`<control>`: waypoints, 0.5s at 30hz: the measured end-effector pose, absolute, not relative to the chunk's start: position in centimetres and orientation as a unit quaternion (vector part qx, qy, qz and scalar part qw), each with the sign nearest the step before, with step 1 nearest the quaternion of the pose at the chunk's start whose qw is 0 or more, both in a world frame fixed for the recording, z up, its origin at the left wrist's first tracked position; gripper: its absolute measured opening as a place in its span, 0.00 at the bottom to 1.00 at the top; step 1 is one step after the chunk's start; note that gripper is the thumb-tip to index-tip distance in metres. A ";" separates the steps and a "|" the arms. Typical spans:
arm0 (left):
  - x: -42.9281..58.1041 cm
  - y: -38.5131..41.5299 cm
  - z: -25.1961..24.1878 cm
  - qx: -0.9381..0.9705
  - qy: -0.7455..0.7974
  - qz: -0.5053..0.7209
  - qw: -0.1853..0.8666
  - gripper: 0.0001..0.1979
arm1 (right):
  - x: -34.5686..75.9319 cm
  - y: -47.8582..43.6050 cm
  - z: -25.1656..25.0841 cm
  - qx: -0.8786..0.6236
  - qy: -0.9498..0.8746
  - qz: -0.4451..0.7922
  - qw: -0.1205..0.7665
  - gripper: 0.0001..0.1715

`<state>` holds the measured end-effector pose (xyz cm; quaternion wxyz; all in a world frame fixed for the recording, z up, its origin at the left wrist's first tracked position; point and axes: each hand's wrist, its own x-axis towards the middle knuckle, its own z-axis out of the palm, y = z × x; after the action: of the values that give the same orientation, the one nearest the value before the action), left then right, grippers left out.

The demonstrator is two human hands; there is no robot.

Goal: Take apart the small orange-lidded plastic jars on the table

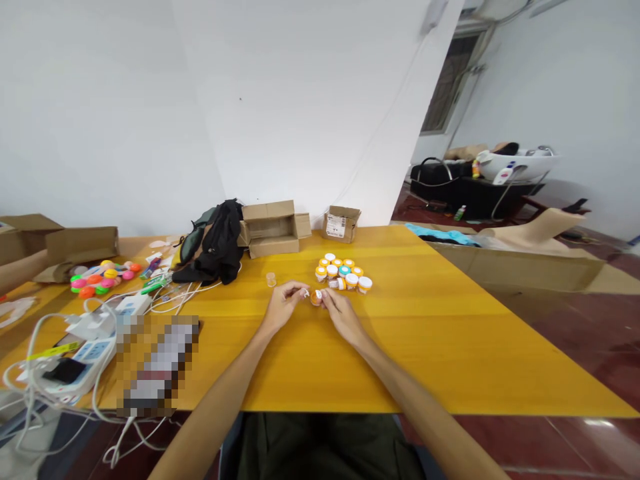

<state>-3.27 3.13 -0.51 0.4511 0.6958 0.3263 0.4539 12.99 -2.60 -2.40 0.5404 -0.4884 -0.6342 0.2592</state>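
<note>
My right hand [341, 312] is closed on a small round jar with an orange rim [315, 299], pinching it between thumb and fingers just above the table. Beside it, my left hand [285, 304] pinches a small white scrap [307, 293], too small to make out clearly. Just behind my hands stand several small jars [332, 271] with white lids and orange or yellow rims. One of them has a teal lid [344, 271], and another jar [337, 283] lies on its side. A clear, lidless small cup [271, 279] stands behind my left hand.
An opened cardboard box [273, 230] and a smaller carton [341, 224] stand by the wall. To the left are a black bag [223, 243], colourful balls [103, 279], a power strip [90, 363] with tangled cables and a blurred-out phone [163, 363]. Another person's arm [23, 272] reaches in at far left.
</note>
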 end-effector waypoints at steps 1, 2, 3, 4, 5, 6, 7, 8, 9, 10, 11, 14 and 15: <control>-3.6 3.4 -0.5 0.713 0.346 0.453 0.408 0.08 | 13.0 -2.6 -2.4 -0.492 -0.631 0.259 0.541 0.26; -4.0 3.6 -0.4 0.730 0.370 0.451 0.357 0.07 | 13.0 -2.6 -2.4 -0.495 -0.629 0.260 0.540 0.25; -4.4 3.8 -0.3 0.747 0.391 0.441 0.307 0.07 | 13.0 -2.6 -2.4 -0.498 -0.627 0.261 0.540 0.24; -4.8 4.0 -0.3 0.764 0.409 0.425 0.263 0.09 | 13.0 -2.6 -2.4 -0.499 -0.625 0.263 0.539 0.23; -5.2 4.1 -0.2 0.777 0.427 0.405 0.224 0.10 | 13.0 -2.5 -2.4 -0.499 -0.625 0.266 0.539 0.22; -5.5 4.1 -0.3 0.789 0.443 0.379 0.194 0.11 | 13.0 -2.5 -2.4 -0.498 -0.625 0.269 0.539 0.21; -5.7 4.2 -0.3 0.799 0.457 0.354 0.168 0.12 | 12.9 -2.6 -2.4 -0.496 -0.625 0.271 0.539 0.21; -5.9 4.2 -0.5 0.806 0.469 0.331 0.146 0.12 | 12.9 -2.6 -2.4 -0.494 -0.625 0.273 0.539 0.20; -6.1 4.2 -0.6 0.811 0.478 0.312 0.127 0.13 | 12.9 -2.6 -2.4 -0.493 -0.625 0.275 0.539 0.20; -6.2 4.3 -0.8 0.813 0.487 0.300 0.111 0.13 | 12.9 -2.6 -2.4 -0.493 -0.624 0.277 0.539 0.19; -6.4 4.3 -1.0 0.812 0.494 0.295 0.099 0.12 | 12.8 -2.6 -2.4 -0.494 -0.624 0.280 0.538 0.18; -6.6 4.4 -1.4 0.803 0.502 0.312 0.075 0.12 | 12.8 -2.5 -2.4 -0.497 -0.618 0.292 0.534 0.16; -6.6 4.4 -1.5 0.800 0.499 0.327 0.068 0.13 | 12.8 -2.4 -2.5 -0.498 -0.616 0.296 0.534 0.16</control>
<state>-6.62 4.37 -1.46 0.0680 0.8000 0.4986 0.3267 12.81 -2.45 -2.45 0.5339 -0.4980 -0.6159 0.2960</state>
